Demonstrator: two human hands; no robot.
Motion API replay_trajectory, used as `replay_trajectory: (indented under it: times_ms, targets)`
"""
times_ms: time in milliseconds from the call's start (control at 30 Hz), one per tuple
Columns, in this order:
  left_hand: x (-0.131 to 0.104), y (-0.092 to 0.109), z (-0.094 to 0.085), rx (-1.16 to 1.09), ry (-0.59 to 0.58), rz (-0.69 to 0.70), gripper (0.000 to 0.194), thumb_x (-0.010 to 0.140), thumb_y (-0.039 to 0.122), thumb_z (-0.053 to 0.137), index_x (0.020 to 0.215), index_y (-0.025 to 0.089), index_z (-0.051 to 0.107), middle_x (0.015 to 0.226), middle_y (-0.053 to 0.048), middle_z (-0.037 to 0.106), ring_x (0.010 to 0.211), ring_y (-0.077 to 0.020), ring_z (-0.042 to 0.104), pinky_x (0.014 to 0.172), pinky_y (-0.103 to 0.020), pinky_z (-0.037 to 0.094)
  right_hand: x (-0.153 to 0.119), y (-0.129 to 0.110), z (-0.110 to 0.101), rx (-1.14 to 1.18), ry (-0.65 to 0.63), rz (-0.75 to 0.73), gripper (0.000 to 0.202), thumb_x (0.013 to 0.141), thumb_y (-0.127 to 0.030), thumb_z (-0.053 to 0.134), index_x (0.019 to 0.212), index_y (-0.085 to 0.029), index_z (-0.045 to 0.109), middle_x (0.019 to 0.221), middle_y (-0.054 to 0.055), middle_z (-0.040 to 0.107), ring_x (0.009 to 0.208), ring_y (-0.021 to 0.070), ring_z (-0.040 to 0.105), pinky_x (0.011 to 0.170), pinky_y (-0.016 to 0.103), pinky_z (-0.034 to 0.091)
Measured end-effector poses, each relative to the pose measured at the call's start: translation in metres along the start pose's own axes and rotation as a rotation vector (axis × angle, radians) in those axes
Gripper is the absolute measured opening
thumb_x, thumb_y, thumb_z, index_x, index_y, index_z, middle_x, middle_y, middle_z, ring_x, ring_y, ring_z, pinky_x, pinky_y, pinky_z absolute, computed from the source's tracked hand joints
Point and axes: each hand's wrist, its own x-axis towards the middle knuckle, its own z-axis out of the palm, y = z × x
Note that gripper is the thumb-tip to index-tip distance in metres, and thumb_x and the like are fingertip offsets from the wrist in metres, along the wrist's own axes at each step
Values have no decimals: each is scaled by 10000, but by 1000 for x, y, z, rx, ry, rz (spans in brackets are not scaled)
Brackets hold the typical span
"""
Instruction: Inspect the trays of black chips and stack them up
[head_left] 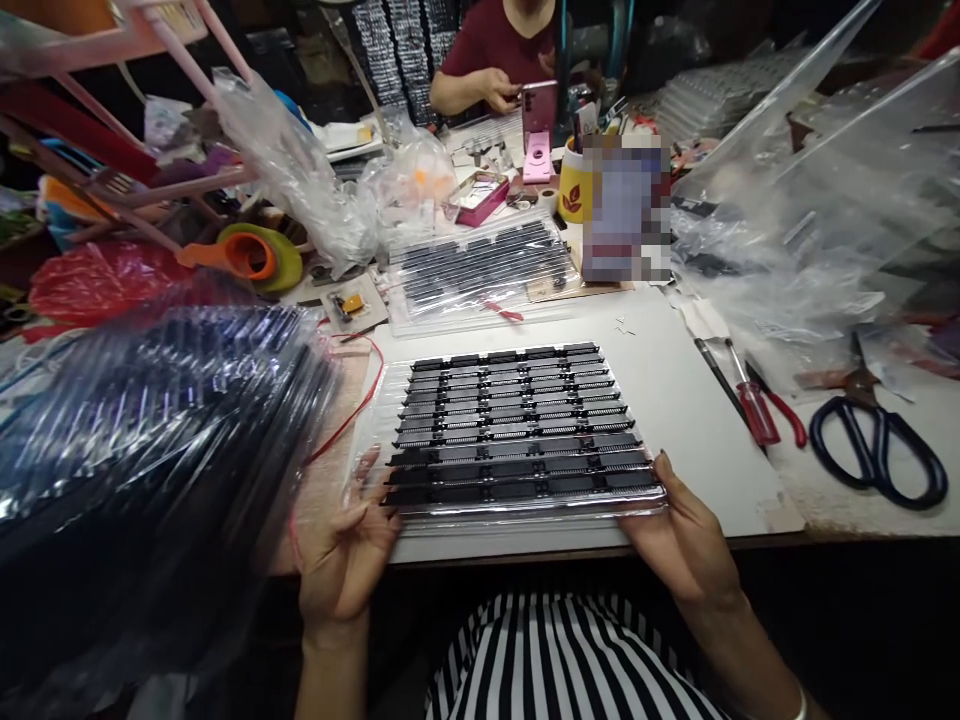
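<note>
A clear plastic tray (517, 420) filled with rows of black comb-like parts lies level over the front of the white board. My left hand (349, 550) grips its near left corner, thumb on top and fingers seen through the plastic. At the near right corner my right hand (682, 530) holds the tray, its thumb along the edge and the other fingers underneath. Behind it, a second clear tray (480, 265) with dark parts rests on the table, a small red item on it. Many filled trays (172, 430) are stacked at the left.
Scissors (877, 450), a red-handled screwdriver (757, 405) and pliers lie at the right of the white board (697, 450). Clear plastic bags (825, 230) heap up at the back right. Across the table a person (499, 60) sits behind a phone (538, 115) on a pink stand.
</note>
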Motion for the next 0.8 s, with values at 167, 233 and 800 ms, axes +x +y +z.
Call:
replay_trajectory:
  times_ms: [167,233,800]
  targets:
    - [0,0,-2,-8,-50,-5,574,769,61,452,1325,202,475,1160,-98,646,1033,-185,607,812,-310,523,1,0,1,20,72,-7,230,872,-335,579,1065,-270,684,1107,3,698,1047,179,629,1041,390,430]
    - [0,-1,-3,-23,-56,-5,575,771,65,458,1331,195,463,1155,-103,646,1034,-190,604,840,-328,510,0,0,0,22,96,-17,210,881,-320,564,1044,-279,691,1102,-2,700,1022,173,640,1032,389,442]
    - [-3,2,-9,-110,-183,-109,494,936,227,406,1419,279,318,1107,-80,671,966,-198,646,854,-404,494,-8,-8,-4,-139,118,32,286,893,-380,481,1120,-323,644,1285,23,600,1217,273,518,958,526,491]
